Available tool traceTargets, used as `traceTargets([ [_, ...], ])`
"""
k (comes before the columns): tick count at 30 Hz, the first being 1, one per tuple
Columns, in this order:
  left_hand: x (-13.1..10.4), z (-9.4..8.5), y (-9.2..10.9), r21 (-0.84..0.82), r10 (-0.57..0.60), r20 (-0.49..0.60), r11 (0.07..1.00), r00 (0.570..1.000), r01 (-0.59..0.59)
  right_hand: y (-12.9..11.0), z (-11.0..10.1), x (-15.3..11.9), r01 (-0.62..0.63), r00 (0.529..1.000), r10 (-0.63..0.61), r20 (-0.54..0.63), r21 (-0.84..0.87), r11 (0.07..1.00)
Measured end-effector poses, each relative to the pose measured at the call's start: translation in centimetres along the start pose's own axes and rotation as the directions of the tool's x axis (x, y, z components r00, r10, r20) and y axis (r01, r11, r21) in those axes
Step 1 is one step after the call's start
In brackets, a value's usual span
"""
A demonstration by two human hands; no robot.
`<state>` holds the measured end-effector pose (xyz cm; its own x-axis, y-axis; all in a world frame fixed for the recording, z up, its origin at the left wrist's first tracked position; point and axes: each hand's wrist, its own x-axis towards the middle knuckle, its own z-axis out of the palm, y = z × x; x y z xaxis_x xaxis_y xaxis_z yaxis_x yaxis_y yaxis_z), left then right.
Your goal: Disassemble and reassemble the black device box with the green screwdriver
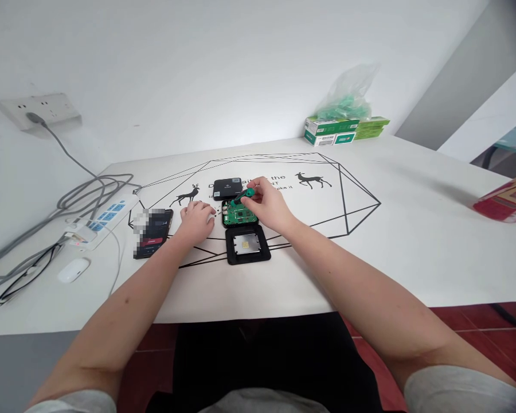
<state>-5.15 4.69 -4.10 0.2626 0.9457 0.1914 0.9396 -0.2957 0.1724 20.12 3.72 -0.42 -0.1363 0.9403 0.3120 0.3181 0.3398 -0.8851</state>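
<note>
My right hand (pixel 266 203) is closed around a green and black screwdriver (pixel 245 195), held slanted over a green circuit board (pixel 241 214). The board sits in an open black case; whether the tool's tip touches it is hard to make out. My left hand (pixel 198 220) lies on the table left of the case, fingers slightly apart and bent. By its fingertips are several tiny dark pieces (pixel 217 213), perhaps screws. Nearer to me lies a black cover with a silver metal plate (pixel 247 244). A flat black box lid (pixel 227 188) with small labels rests behind the board.
At left are a phone (pixel 153 234), a white power strip (pixel 112 218) with grey cables, glasses (pixel 28 274) and a white mouse (pixel 74 269). Green boxes (pixel 331 131) under a plastic bag (pixel 348 97) stand against the wall. A red package (pixel 507 198) is at the right edge.
</note>
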Motion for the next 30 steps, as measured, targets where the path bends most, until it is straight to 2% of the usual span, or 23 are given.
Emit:
traceTargets([
  [4,0.0,0.0,0.2,0.014,0.014,0.011,1.0,1.0,-0.014,0.3,0.4,-0.2,0.057,0.998,-0.057,0.022,-0.007,0.998],
  [10,-0.1,-0.1,0.8,0.068,-0.038,0.029,0.997,0.999,0.036,0.9,1.0,-0.2,0.113,0.994,-0.112,0.02,-0.093,0.989],
  [18,0.0,-0.1,0.8,0.062,-0.033,0.028,0.998,0.999,0.031,0.9,1.1,-0.5,0.176,0.984,-0.175,0.024,-0.134,0.975],
  [25,0.1,-0.4,1.0,0.024,-0.088,-0.046,0.996,0.995,0.089,-0.1,0.9,-0.4,0.121,0.986,-0.118,-0.119,0.02,0.992],
  [30,0.2,-1.0,1.3,-0.116,-0.098,-0.072,0.989,0.993,0.089,-0.4,0.6,-0.1,0.059,0.971,-0.019,-0.239,0.162,0.985],
])
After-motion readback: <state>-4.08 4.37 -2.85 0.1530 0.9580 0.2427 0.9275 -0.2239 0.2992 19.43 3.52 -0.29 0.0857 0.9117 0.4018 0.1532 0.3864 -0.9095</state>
